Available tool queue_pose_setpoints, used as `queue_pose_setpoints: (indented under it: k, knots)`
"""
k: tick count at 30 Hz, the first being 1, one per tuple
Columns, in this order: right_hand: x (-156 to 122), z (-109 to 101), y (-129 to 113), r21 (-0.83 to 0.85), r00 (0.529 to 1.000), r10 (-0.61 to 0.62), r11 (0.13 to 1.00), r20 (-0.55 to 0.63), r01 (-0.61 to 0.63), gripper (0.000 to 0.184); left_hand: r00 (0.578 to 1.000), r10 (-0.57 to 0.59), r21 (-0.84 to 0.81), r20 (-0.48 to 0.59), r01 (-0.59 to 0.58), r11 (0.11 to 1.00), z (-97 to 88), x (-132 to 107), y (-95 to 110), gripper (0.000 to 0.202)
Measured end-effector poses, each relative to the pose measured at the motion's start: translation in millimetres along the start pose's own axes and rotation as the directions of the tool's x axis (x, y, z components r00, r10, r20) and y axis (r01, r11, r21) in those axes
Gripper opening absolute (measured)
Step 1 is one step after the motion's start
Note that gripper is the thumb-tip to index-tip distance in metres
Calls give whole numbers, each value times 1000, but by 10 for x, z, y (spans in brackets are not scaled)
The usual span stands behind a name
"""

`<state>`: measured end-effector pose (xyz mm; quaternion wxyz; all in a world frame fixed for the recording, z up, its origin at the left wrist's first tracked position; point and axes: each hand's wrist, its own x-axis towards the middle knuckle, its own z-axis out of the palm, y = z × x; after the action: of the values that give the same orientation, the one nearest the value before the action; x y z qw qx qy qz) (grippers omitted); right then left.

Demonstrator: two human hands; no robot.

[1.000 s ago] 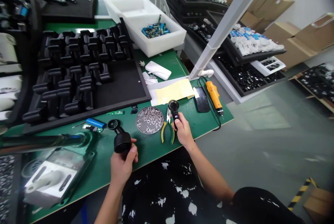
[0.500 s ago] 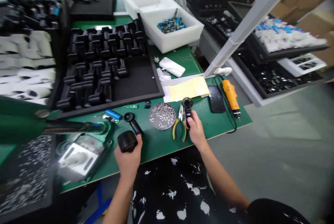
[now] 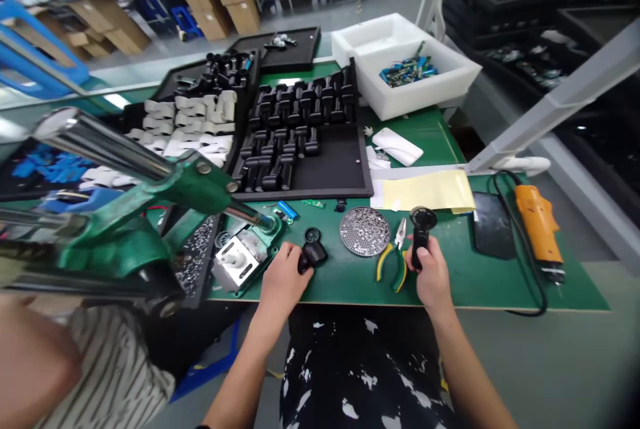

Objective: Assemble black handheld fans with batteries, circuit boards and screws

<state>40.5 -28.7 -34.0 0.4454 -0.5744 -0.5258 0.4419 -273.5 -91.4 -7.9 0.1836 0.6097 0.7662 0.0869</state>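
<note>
My left hand (image 3: 284,277) is closed round a black fan housing (image 3: 315,253), low over the green bench top. Just behind it lies a small round black fan head (image 3: 312,235), its handle hidden by the housing. Upright in my right hand (image 3: 433,274) is a black handheld fan (image 3: 421,235), its round grille on top and my thumb on its handle. Beside that hand, pliers (image 3: 399,255) with yellow and green handles lie on the bench. A round dish of small metal parts (image 3: 365,231) sits between my hands.
A green hand press (image 3: 195,182) stands at left, near a person in a striped top (image 3: 107,355). Behind are a black tray (image 3: 330,175) of fan housings and a white foam box (image 3: 410,92). Yellow paper (image 3: 425,191), a phone (image 3: 493,225) and an orange electric screwdriver (image 3: 539,222) lie right.
The view has swung left and up. My left hand has brought the black housing down beside the small fan. The lit display on the right-hand fan no longer shows.
</note>
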Motion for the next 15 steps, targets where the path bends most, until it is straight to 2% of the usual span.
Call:
queue_pose_setpoints:
  k: [3, 7, 10, 13, 15]
  knots:
    - [5, -3, 13, -2, 1000, 11, 1000, 1, -11, 33, 1000, -11, 9, 3, 11, 1000, -60, -210, -178, 17]
    - [6, -15, 27, -38, 1000, 24, 999, -6, -24, 33, 1000, -18, 47, -2, 18, 999, -41, -382, -338, 21]
    - [-5, -33, 36, -61, 1000, 22, 998, -5, -22, 34, 998, 64, -60, 0, -64, 996, -80, -467, -410, 21]
    - [-17, -44, 44, -9, 1000, 14, 1000, -5, -14, 34, 982, 158, -294, 101, -122, 948, -306, -649, -607, 29]
    - [-19, -41, 44, 33, 1000, 4, 999, -23, -3, 33, 970, 132, -382, 203, -46, 923, -526, -827, -891, 33]
